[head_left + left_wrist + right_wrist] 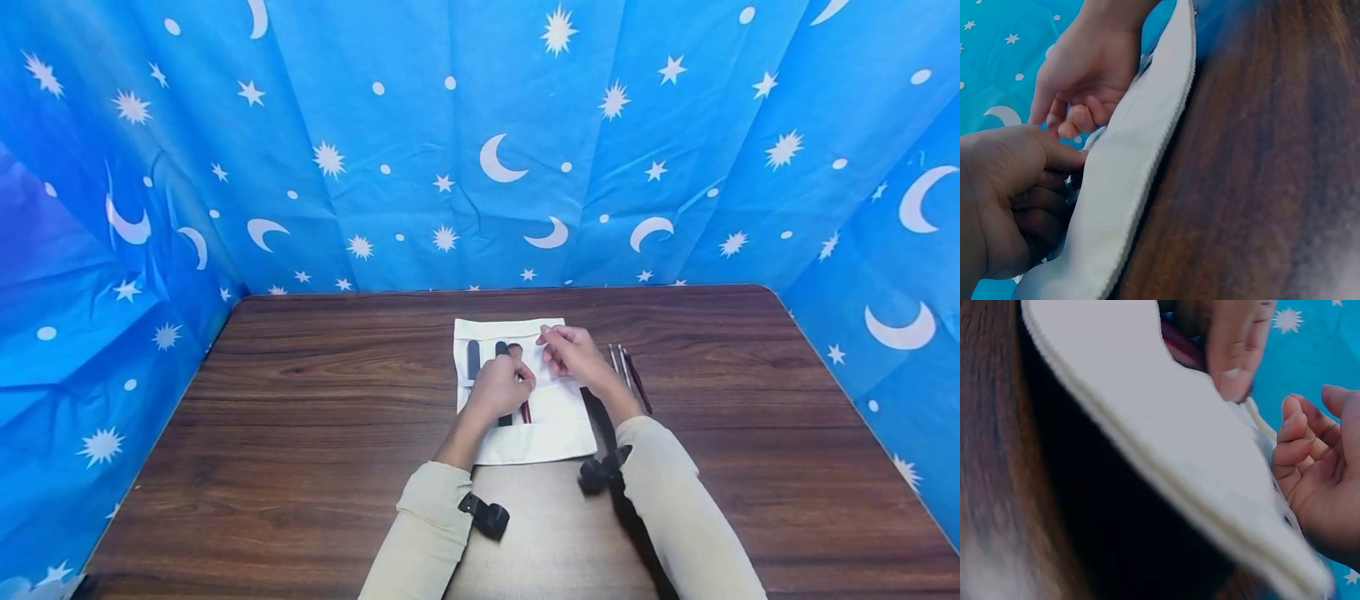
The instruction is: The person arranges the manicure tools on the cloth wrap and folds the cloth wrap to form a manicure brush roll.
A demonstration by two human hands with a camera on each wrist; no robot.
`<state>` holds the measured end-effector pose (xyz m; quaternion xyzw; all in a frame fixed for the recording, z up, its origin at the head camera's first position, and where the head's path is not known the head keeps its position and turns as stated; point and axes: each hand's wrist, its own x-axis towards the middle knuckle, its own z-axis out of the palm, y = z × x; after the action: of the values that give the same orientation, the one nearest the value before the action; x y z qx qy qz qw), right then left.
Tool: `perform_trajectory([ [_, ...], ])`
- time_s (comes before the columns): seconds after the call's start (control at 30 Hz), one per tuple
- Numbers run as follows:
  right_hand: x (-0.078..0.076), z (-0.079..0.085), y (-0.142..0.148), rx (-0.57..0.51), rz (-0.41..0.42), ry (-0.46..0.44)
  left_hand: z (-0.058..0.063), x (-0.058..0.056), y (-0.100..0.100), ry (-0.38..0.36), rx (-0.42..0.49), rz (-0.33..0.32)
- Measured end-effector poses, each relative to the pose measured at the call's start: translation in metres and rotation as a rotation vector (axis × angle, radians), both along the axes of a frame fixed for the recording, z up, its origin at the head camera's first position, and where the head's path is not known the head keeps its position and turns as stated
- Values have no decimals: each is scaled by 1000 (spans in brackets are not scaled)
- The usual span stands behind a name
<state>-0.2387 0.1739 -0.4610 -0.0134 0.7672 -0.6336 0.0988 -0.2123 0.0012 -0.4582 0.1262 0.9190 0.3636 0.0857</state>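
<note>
A white cloth tool roll (555, 433) lies spread on the table. It carries a dark flat round-ended tool (473, 358), a second black tool (501, 347) and a brush with a dark red handle (527, 412). My left hand (501, 386) is over the middle of the roll, thumb and forefinger pinching at what seems to be its white cross band (465, 383); the exact pinch is partly hidden. Above the roll's upper right part is my right hand (573, 354). In the right wrist view its fingers (1297, 450) curl loosely around nothing.
Right of the roll lie several slim tools (637, 383), some pale and one dark red. The wooden table (315, 417) reaches back to a blue curtain (420, 167) with moons and stars. Black wrist cameras (491, 518) are strapped to both sleeves.
</note>
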Motion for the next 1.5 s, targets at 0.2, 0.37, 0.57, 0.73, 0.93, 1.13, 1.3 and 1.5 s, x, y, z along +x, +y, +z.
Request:
perform_trajectory([
  [0.2, 7, 12, 30, 17, -78, 72, -1, 2, -1, 17, -1, 1],
  [0.37, 18, 21, 68, 156, -178, 136, -3, 3, -2, 9, 16, 2],
  [0.57, 30, 21, 104, 467, -218, 126, -4, 2, -3, 26, 8, 2],
  [0.73, 34, 20, 113, 615, -176, -17, -3, 1, -4, 22, 7, -1],
  [0.93, 35, 22, 112, 691, -140, -121, -2, 2, -4, 5, 15, 2],
  [1.13, 34, 23, 111, 673, -169, -134, -2, 3, -3, -8, 35, 2],
  [1.3, 34, 25, 110, 677, -178, -154, -3, 3, -3, -6, 39, 6],
  [1.5, 33, 30, 110, 779, -169, -162, -3, 3, -2, -5, 24, 2],
])
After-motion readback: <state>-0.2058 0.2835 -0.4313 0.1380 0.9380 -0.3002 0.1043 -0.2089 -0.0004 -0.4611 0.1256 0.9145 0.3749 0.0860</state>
